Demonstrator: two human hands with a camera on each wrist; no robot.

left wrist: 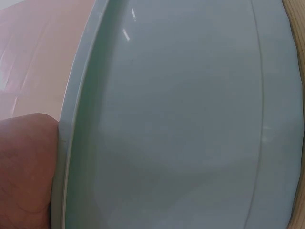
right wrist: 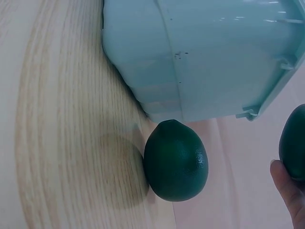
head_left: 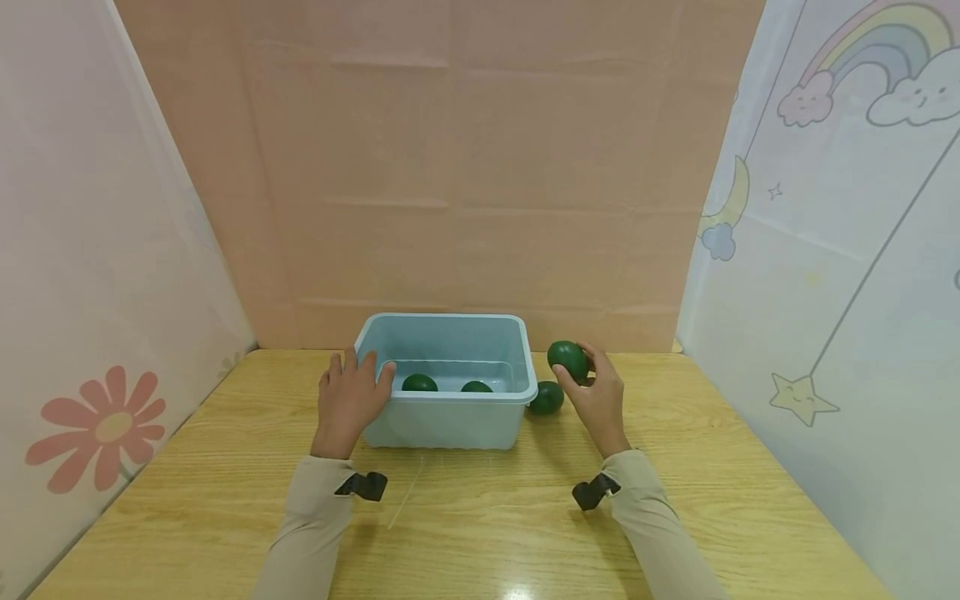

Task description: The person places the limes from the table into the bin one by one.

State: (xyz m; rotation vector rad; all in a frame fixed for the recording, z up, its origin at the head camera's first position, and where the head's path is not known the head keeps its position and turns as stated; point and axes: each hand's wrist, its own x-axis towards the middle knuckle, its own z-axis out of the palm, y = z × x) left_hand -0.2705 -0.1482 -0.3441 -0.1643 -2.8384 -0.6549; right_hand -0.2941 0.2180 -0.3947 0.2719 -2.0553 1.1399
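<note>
A light blue plastic bin point(head_left: 450, 421) stands on the wooden table point(head_left: 480, 533), with two dark green avocado-shaped fruits point(head_left: 419, 383) point(head_left: 476, 387) inside. My left hand point(head_left: 351, 398) holds the bin's front left corner, thumb over the rim; the left wrist view shows the bin wall point(left wrist: 181, 124) close up. My right hand point(head_left: 592, 392) grips a green fruit point(head_left: 567, 359) lifted just right of the bin; only its edge point(right wrist: 293, 143) shows in the right wrist view. Another green fruit point(head_left: 546, 398) point(right wrist: 175, 160) lies on the table against the bin's right side.
A pink backdrop point(head_left: 465, 167) rises behind the table. Patterned white panels stand at the left point(head_left: 90, 292) and the right point(head_left: 840, 250). Bare tabletop lies in front of the bin and to either side.
</note>
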